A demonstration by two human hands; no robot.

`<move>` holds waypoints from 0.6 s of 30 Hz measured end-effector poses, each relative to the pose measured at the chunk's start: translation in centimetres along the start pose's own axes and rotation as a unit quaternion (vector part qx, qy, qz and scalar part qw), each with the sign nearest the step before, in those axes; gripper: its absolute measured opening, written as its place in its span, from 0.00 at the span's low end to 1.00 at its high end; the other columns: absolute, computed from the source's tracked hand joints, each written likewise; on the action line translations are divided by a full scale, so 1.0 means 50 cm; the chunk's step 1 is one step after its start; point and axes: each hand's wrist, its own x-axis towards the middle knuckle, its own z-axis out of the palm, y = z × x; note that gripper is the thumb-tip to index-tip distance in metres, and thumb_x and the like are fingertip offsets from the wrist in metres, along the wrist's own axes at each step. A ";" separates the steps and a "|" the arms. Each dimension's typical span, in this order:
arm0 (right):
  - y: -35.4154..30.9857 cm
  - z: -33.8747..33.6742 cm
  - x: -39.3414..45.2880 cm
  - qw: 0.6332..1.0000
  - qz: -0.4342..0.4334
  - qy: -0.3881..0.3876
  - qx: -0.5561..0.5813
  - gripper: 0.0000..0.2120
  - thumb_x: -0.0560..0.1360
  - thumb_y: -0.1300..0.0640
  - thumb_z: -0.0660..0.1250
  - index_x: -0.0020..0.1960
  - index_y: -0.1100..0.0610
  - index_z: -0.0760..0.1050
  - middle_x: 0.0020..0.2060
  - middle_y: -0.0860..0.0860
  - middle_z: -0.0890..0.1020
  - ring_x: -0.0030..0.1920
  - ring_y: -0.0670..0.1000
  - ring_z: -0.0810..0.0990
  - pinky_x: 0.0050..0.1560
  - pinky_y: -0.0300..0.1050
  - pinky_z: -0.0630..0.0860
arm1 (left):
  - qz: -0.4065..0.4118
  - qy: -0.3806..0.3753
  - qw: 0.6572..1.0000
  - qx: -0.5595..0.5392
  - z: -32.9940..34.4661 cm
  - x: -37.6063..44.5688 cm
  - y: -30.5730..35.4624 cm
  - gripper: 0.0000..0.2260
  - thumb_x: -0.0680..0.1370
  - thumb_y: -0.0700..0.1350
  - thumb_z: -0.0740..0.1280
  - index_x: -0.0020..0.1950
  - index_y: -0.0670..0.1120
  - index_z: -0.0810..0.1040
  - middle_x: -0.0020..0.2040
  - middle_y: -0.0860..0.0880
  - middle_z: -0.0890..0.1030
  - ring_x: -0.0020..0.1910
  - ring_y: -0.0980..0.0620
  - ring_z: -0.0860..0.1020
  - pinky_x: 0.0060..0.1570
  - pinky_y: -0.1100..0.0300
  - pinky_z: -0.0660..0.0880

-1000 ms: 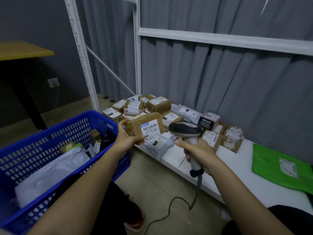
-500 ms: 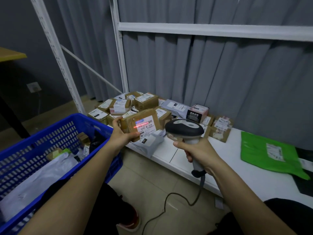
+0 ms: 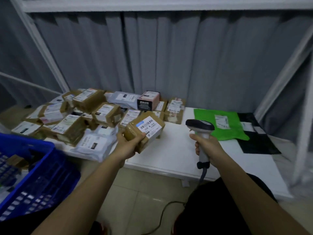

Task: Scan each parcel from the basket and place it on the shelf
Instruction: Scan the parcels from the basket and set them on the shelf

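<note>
Holding a brown taped cardboard parcel (image 3: 144,131) clamped in left hand (image 3: 126,147) over white shelf (image 3: 169,156); right hand (image 3: 207,146) grips grey scanner (image 3: 199,128). Many parcels shelved far left; blue plastic basket (image 3: 39,175) holds more.

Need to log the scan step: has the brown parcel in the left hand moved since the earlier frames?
Yes. The brown parcel has gone rightward past the parcel pile, out over the bare shelf, toward the green mailer.
</note>
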 end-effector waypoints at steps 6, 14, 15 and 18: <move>-0.003 -0.071 0.115 0.999 0.012 0.010 -0.028 0.12 0.73 0.59 0.73 0.36 0.58 0.71 0.26 0.53 0.71 0.23 0.48 0.69 0.27 0.41 0.69 | -0.090 -0.059 0.993 0.048 0.200 0.080 -0.034 0.39 0.72 0.59 0.72 0.72 0.48 0.51 0.62 0.45 0.75 0.50 0.44 0.81 0.40 0.57 0.78; -0.017 -0.062 0.212 1.000 0.022 0.006 -0.008 0.11 0.73 0.58 0.72 0.37 0.58 0.72 0.26 0.52 0.72 0.24 0.48 0.70 0.27 0.40 0.70 | -0.183 -0.089 0.976 0.082 0.352 0.199 -0.032 0.36 0.74 0.72 0.52 0.75 0.49 0.60 0.68 0.41 0.71 0.52 0.41 0.79 0.37 0.56 0.79; -0.018 -0.062 0.219 1.000 0.022 0.004 -0.014 0.11 0.73 0.57 0.72 0.37 0.58 0.72 0.26 0.51 0.72 0.24 0.48 0.70 0.28 0.40 0.70 | -0.202 -0.091 0.970 0.100 0.359 0.205 -0.032 0.37 0.74 0.72 0.49 0.74 0.49 0.60 0.67 0.40 0.72 0.50 0.42 0.80 0.35 0.56 0.79; -0.024 -0.069 0.234 0.998 0.001 0.010 -0.054 0.11 0.73 0.56 0.72 0.37 0.57 0.73 0.26 0.50 0.74 0.24 0.47 0.71 0.29 0.41 0.70 | -0.087 -0.040 0.960 0.261 0.377 0.218 -0.055 0.31 0.78 0.63 0.56 0.73 0.45 0.57 0.66 0.41 0.71 0.53 0.42 0.77 0.43 0.54 0.79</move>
